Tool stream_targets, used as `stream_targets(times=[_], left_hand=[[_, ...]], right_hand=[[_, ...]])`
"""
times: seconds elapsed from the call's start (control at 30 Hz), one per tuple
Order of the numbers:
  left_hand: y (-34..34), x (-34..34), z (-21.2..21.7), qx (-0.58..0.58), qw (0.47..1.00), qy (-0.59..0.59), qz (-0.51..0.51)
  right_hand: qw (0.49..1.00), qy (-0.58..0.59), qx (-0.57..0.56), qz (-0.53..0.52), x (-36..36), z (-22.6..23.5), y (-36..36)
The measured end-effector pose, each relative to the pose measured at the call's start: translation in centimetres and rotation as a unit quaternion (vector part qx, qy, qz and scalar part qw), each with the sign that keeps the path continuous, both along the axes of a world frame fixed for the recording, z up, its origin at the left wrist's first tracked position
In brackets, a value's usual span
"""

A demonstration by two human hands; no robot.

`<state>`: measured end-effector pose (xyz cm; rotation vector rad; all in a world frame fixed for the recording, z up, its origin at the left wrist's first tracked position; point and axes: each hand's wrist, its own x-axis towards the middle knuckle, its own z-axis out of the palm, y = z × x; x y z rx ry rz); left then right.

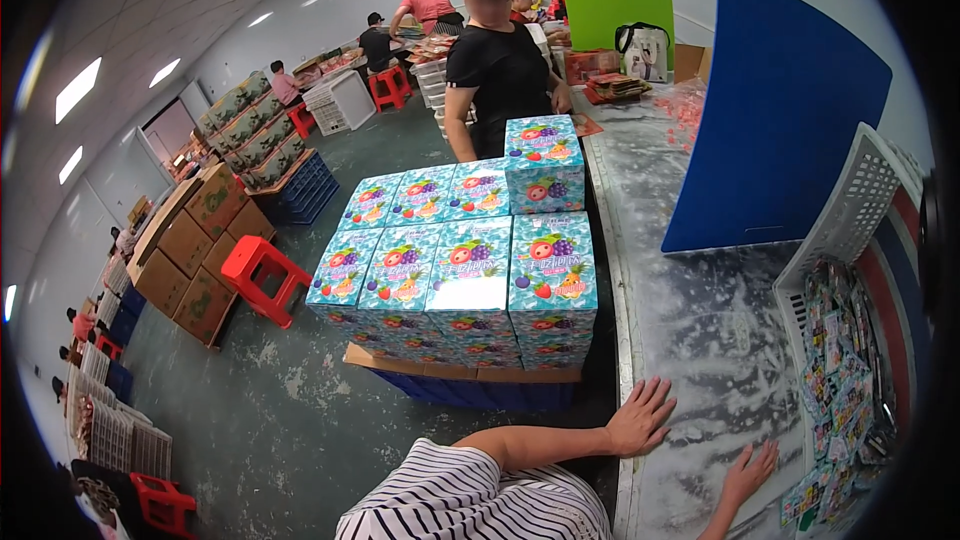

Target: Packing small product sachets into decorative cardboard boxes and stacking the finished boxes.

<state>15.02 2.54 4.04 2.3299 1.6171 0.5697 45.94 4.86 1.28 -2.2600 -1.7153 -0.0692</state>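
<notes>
My left hand [640,418] lies flat at the edge of the grey-white worktable [690,320], fingers spread, nothing in it. Further right, my right hand [750,470] rests on the same tabletop with fingers stretched out, also holding nothing. Close to my right hand are many small colourful sachets [838,360], heaped in a white plastic basket [792,302] that lies tipped on its side and spilling onto the table. Left of the table stands a stack of turquoise fruit-printed boxes [468,265], with a single box [545,165] on top at the back. Neither hand touches the boxes.
A blue pallet [470,390] carries the boxes. Behind them stands a person in black [500,75]. A blue panel [785,110] and green panel [622,5] rise from the table. A red stool [262,275] and brown cartons [190,250] stand to the left.
</notes>
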Motion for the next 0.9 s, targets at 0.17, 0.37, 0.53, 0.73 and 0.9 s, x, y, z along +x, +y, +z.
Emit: stream_targets(times=[0.17, 0.37, 0.53, 0.73, 0.9], left_hand=[[-0.1, -0.1, -0.2, 0.008, 1.0, -0.011, -0.003], [0.1, -0.1, 0.2, -0.011, 1.0, -0.009, -0.01], [0.2, -0.3, 0.4, -0.021, 1.0, -0.012, -0.015], [0.4, -0.2, -0.4, 0.008, 0.999, -0.027, -0.016], [-0.1, 0.0, -0.2, -0.007, 1.0, -0.018, -0.01]], right_hand=[[1.0, -0.01, -0.008, -0.016, -0.7, 0.3, 0.1], [0.999, -0.03, -0.016, -0.022, -0.4, 0.0, 0.3], [0.999, -0.018, -0.013, -0.024, -0.6, 0.1, 0.5], [0.999, -0.018, -0.006, -0.031, -0.2, -0.5, 0.7], [1.0, -0.008, -0.004, -0.026, -0.5, -0.1, 0.4]])
